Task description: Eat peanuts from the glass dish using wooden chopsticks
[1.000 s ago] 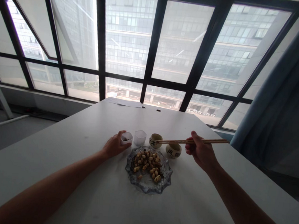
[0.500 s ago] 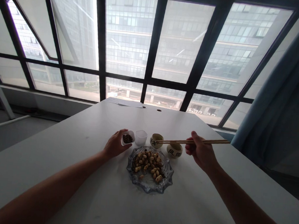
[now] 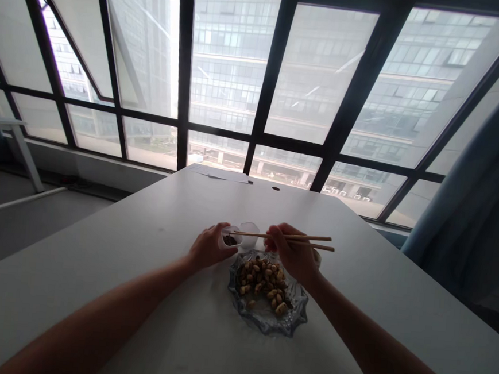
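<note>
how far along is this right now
Looks done: setting out the small cup of dark bits and the glass dish of nuts. In hand: the left hand holds that cup, the right hand the chopsticks, tips at its mouth. Left, apparently: those bits; no endpoint shows.

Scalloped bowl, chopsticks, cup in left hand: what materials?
Bowl: probably clear glass, glossy; see-through, with highlights along the pointed rim.
Chopsticks: likely bamboo or wood; plain tan, little shine.
Cup: probably plastic, smooth; whitish, translucent, thin-walled.
</note>
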### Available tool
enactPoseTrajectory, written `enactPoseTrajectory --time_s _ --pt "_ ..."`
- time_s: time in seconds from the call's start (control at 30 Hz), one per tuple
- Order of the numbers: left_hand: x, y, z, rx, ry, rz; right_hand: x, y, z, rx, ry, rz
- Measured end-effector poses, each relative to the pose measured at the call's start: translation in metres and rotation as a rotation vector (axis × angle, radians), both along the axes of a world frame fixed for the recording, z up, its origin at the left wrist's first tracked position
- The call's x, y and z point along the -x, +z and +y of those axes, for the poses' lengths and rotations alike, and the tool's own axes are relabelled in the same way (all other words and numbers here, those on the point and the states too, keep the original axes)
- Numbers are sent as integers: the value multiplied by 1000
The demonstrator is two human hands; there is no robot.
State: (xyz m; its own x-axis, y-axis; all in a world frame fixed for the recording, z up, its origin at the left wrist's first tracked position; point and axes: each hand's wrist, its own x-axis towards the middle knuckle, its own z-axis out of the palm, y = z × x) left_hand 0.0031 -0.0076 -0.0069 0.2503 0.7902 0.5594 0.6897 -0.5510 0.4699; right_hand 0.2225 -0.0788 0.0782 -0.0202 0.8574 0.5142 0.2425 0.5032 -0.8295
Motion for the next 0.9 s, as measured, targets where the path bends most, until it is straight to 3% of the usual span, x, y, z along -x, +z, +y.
enactPoseTrajectory --time_s 0.13,0.23,0.4,0.53,0.73,0.9 --pt "-1 1 -1 35 29 24 -20 6 -21 -1 -40 67" --pt "-1 4 -2 71 44 37 -42 6 -45 98 -6 38" --pt "-1 7 -4 93 44 47 -60 -10 -71 291 108 -76" --pt "0 8 -4 90 53 46 -64 -25 -74 221 125 -91" --pt "-2 8 -5 96 63 40 -77 -48 -72 73 -101 102" --pt "-2 6 -4 80 66 29 -71 -63 -79 64 -159 154"
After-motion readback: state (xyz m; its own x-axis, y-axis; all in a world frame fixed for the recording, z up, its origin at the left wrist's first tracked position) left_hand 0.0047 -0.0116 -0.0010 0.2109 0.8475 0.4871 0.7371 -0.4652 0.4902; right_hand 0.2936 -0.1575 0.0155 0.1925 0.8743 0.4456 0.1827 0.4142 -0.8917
